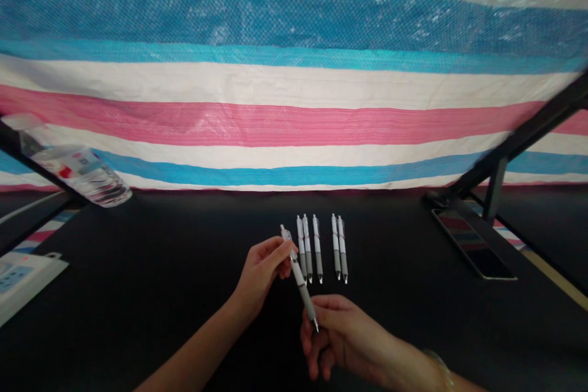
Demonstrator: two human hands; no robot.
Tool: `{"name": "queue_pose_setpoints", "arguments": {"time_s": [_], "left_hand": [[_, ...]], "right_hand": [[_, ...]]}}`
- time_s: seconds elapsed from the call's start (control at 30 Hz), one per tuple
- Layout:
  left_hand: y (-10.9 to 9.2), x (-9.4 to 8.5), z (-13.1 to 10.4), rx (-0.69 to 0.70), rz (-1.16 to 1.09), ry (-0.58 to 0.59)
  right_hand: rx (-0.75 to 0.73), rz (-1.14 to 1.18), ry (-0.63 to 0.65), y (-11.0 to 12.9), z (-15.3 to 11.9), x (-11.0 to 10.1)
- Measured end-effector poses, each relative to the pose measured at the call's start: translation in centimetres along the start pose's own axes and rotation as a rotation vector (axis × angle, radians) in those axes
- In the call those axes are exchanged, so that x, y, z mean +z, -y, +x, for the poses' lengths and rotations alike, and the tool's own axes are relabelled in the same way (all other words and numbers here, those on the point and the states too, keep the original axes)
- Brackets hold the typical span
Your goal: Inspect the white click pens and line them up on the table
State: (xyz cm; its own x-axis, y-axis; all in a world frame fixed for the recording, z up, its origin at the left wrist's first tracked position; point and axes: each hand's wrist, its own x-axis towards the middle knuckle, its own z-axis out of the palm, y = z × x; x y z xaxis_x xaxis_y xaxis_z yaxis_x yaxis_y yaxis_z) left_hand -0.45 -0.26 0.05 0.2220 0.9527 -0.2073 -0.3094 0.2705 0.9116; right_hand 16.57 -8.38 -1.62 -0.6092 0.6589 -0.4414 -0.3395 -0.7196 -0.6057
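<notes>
My left hand (266,266) pinches a white retractable pen (299,278) near its clip end, with thumb and fingers closed on it. The pen slants down to the right, its grey grip and metal point towards me. At that lower end is my right hand (340,331), fingers curled and thumb against the grey grip; part of the contact is hard to see. Just beyond the hands, several similar white pens with grey grips lie side by side on the black table (184,257). Among them are a middle pen (318,248) and a rightmost pen (342,248).
A smartphone (473,245) lies at the right beside a black metal support (496,159). At the left are a tilted clear plastic bottle (87,174) and a white power strip (27,282). A striped plastic sheet (294,125) hangs behind the table.
</notes>
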Motion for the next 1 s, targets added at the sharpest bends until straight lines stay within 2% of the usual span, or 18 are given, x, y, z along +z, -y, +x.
{"name": "queue_pose_setpoints", "arguments": {"time_s": [0.53, 1.0], "left_hand": [[0.29, -0.22, 0.13, 0.044, 0.061, 0.007], [0.24, -0.25, 0.11, 0.04, 0.071, 0.002]], "right_hand": [[-0.05, -0.011, 0.003, 0.59, -0.25, 0.1], [-0.032, -0.007, 0.019, 0.66, -0.29, -0.19]]}}
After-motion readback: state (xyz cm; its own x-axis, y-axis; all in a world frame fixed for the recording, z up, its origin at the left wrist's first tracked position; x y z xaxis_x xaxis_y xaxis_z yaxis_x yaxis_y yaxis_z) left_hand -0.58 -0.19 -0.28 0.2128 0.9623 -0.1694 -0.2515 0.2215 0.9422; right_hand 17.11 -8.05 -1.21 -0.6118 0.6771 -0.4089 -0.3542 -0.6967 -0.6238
